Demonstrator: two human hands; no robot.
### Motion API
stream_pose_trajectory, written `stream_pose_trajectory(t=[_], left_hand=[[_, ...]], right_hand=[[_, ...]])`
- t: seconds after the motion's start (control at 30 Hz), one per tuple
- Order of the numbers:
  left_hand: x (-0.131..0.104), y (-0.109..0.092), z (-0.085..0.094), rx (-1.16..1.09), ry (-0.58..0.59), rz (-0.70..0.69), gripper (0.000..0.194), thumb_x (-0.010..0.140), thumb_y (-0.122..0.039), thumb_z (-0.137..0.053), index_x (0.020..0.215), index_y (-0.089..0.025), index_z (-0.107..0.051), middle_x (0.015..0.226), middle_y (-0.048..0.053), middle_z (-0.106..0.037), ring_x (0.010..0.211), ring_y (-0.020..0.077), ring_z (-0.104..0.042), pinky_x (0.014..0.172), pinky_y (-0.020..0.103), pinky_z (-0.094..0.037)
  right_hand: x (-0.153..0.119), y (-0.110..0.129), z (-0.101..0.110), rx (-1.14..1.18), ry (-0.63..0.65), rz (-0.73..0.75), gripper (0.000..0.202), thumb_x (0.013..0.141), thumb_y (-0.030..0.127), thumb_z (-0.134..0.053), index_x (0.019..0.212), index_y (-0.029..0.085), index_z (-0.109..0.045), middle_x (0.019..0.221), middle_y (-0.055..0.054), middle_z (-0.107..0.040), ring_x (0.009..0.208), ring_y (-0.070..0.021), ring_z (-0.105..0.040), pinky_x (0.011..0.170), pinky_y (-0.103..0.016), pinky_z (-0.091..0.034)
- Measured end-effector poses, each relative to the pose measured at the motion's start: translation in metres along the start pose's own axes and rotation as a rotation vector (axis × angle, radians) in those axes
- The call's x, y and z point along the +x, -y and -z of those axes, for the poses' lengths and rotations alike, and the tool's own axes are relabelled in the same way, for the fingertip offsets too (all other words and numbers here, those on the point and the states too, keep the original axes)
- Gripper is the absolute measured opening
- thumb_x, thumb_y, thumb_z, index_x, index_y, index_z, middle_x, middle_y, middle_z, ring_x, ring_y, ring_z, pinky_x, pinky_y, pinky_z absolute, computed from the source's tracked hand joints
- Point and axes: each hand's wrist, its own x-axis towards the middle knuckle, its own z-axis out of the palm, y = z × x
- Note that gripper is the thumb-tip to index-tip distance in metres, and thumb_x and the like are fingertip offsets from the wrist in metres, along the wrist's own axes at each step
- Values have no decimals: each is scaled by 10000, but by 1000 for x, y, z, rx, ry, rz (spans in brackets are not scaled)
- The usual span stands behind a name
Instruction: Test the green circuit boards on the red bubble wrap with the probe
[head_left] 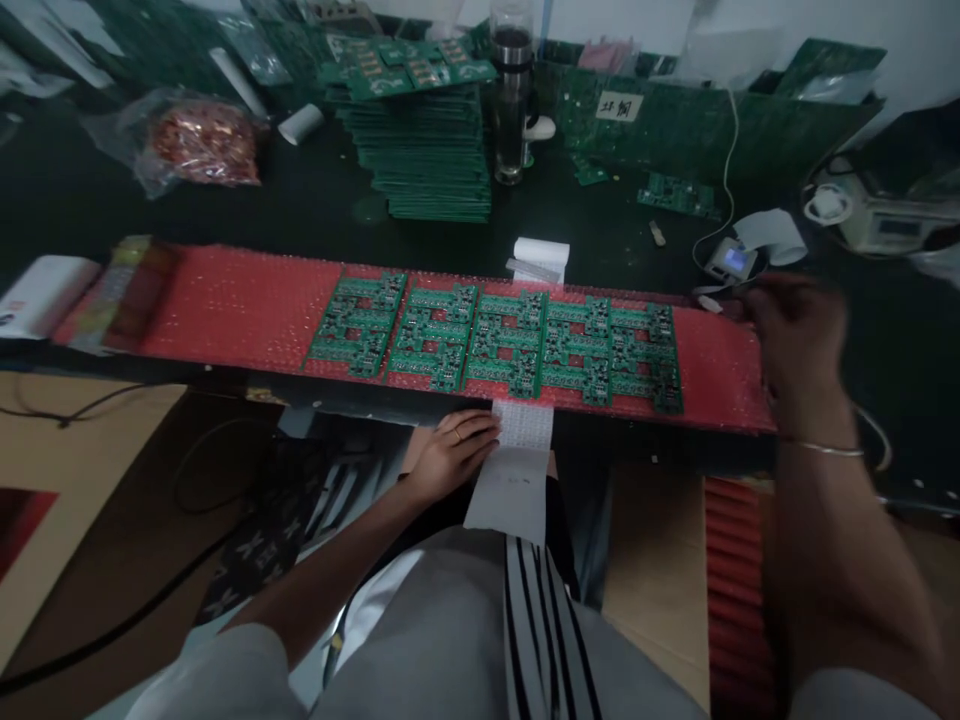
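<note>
Five green circuit board panels (504, 340) lie side by side on a long strip of red bubble wrap (247, 300) along the table's front edge. A white paper strip (517, 480) runs under them from a small roll (541, 250) and hangs over the edge toward my lap. My left hand (457, 450) rests beside the hanging strip, fingers stretched out, fingertips at its left edge. At the right end of the bubble wrap, my right hand (799, 325) is curled and dim, close to a small device with a lit display (731, 262). Its fingertips are too blurred to show a hold.
A tall stack of green boards (424, 140) and a clear bottle (511, 110) stand behind. A bag of copper-coloured parts (202, 140) lies back left. A white box (45, 295) and a taped block (131, 295) sit at the bubble wrap's left end. Cables trail right.
</note>
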Motion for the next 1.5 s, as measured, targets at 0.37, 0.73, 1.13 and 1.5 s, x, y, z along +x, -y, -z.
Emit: stream_pose_trajectory(t=[0.37,0.73,1.13,1.5], left_hand=[[-6,1,-7,57,-70,-25,208,890,-153,-675,1079,-237,-689,1091,38,-748,1091,191,-652,898,355,-539],[15,-1,18,-164,-9,109,131,902,-136,-626,952,-229,-704,1023,35,-752,1004,181,-697,856,313,-580],[207,-28,-27,-431,377,15,164,922,-205,-566,854,-225,-713,856,3,-731,785,160,-685,704,293,-551],[261,5,-123,-321,289,185,170,833,-95,-588,809,-180,-734,869,32,-755,828,180,-696,784,307,-545]], right_hand=[[-28,-55,-57,49,112,70,307,840,501,-641,873,199,-681,832,-64,-711,762,-215,-653,742,-384,-537],[-12,-54,-43,-102,144,179,243,884,424,-557,845,208,-663,901,-93,-715,925,-252,-641,902,-435,-504],[27,-48,-68,-95,262,265,174,910,409,-565,907,255,-646,930,-57,-708,865,-241,-631,817,-387,-504],[30,-47,-73,-130,332,320,154,931,383,-568,934,259,-660,856,-44,-682,803,-232,-600,745,-359,-458]])
